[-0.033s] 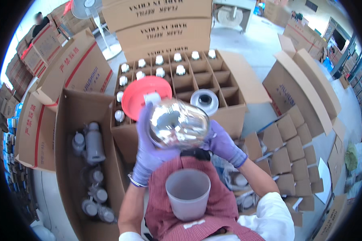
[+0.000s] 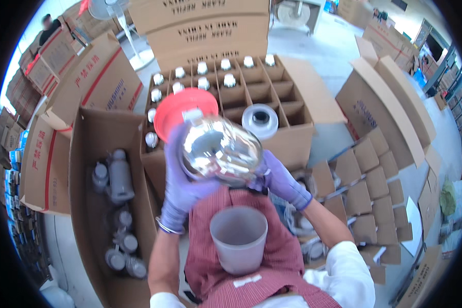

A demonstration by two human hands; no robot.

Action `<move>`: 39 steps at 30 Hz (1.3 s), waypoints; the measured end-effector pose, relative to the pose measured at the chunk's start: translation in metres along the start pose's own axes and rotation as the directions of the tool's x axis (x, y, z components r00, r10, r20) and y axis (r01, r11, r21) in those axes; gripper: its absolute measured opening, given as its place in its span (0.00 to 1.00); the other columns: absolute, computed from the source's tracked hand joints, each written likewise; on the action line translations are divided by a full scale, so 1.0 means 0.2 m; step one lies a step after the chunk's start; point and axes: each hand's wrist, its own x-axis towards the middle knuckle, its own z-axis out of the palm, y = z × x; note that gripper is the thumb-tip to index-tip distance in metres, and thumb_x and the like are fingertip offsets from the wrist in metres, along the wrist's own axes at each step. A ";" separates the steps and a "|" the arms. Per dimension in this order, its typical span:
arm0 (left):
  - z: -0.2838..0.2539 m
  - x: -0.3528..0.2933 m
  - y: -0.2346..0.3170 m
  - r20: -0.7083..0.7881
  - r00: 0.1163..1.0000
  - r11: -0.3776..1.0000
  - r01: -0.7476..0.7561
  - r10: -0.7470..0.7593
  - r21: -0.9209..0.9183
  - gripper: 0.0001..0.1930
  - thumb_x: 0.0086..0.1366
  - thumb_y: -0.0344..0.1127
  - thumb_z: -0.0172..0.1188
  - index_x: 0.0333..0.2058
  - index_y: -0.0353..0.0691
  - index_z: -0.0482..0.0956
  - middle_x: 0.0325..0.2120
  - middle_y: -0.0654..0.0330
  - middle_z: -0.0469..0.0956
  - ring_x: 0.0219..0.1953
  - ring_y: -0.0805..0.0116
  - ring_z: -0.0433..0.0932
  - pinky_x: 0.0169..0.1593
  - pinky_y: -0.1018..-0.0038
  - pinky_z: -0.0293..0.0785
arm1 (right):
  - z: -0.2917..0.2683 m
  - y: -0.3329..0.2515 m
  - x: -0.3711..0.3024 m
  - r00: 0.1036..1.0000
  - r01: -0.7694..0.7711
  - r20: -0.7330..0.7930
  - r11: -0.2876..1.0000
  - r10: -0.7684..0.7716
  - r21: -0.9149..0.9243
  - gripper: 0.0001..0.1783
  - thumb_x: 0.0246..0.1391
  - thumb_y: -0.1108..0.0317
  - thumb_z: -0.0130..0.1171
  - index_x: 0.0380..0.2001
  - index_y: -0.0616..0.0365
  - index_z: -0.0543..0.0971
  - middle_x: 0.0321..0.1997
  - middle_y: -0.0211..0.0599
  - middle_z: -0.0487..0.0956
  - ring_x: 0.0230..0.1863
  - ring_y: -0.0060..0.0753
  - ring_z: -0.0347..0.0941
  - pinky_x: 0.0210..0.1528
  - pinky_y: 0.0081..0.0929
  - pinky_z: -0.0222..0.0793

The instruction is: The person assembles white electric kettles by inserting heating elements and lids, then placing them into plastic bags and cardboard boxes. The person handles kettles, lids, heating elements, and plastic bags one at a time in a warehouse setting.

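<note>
Above my lap I hold a shiny silvered glass flask liner (image 2: 220,149) on its side, its rounded end tilted up. My left hand (image 2: 182,174), in a purple glove, is wrapped round one side of it. My gloved right hand (image 2: 282,179) grips its lower right end; the fingertips are partly hidden behind it. An open grey translucent plastic cup (image 2: 238,246) stands upright on my red striped apron (image 2: 200,267). Just beyond the liner, a red plastic dish (image 2: 164,118) and a white ring-shaped part with a dark centre (image 2: 260,121) rest on the divided carton.
The divided carton (image 2: 292,146) holds several liners with white-capped necks. At left, a deep carton (image 2: 92,251) contains grey flask bodies (image 2: 119,177). Cardboard dividers (image 2: 372,190) lie at right beside an open carton (image 2: 374,108). A fan (image 2: 138,59) stands behind.
The liner and both my hands have shifted slightly left, and its rounded end has turned a little. Both hands keep their hold.
</note>
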 end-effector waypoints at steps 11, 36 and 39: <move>-0.30 -0.66 0.07 0.285 0.755 0.783 0.621 -0.591 -0.021 0.57 0.36 0.40 0.79 0.65 0.34 0.55 0.57 0.54 0.66 0.61 0.63 0.66 0.66 0.69 0.60 | -0.03 0.47 -0.82 0.858 0.472 0.277 0.452 -0.432 -0.757 0.29 0.54 0.64 0.64 0.58 0.61 0.71 0.57 0.48 0.74 0.58 0.49 0.71 0.61 0.39 0.66; -0.21 -1.09 -0.39 0.421 0.905 0.894 -0.141 -0.058 0.425 0.38 0.58 0.39 0.69 0.66 0.43 0.63 0.62 0.53 0.69 0.63 0.55 0.69 0.66 0.61 0.63 | 0.55 -0.20 -0.44 0.502 0.854 0.593 0.254 -0.629 -0.454 0.46 0.40 0.60 0.76 0.61 0.64 0.67 0.57 0.46 0.73 0.55 0.45 0.73 0.59 0.38 0.68; -0.11 -1.15 -0.47 0.113 0.983 0.812 -0.182 0.143 0.555 0.32 0.59 0.41 0.68 0.62 0.42 0.69 0.59 0.49 0.72 0.59 0.48 0.73 0.62 0.55 0.68 | 0.57 -0.19 -0.43 0.524 0.775 0.451 0.184 -0.723 -0.605 0.44 0.41 0.61 0.75 0.61 0.63 0.68 0.54 0.45 0.73 0.54 0.44 0.74 0.56 0.36 0.70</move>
